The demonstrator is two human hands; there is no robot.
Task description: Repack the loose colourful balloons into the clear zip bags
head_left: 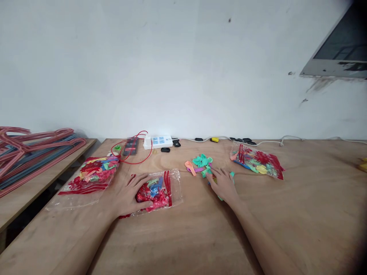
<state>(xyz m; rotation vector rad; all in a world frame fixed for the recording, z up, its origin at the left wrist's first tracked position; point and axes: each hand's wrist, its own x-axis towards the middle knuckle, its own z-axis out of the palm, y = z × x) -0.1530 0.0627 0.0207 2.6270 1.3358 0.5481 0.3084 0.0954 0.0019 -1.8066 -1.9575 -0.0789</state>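
My left hand lies on the left end of a clear plastic bag with red stripes, thumb and fingers spread apart. Red, pink and blue balloons show through that bag. My right hand rests over a small loose pile of balloons, its fingers stretched out and the fingertips touching them. Green balloons and an orange balloon stick out beyond the fingers, with a purple one between them. Other balloons are partly hidden under the palm.
More bags of balloons lie at left and right. Along the wall are a white power strip, red cable, white cord, a yellow item and small black items. Hangers are stacked on a neighbouring table.
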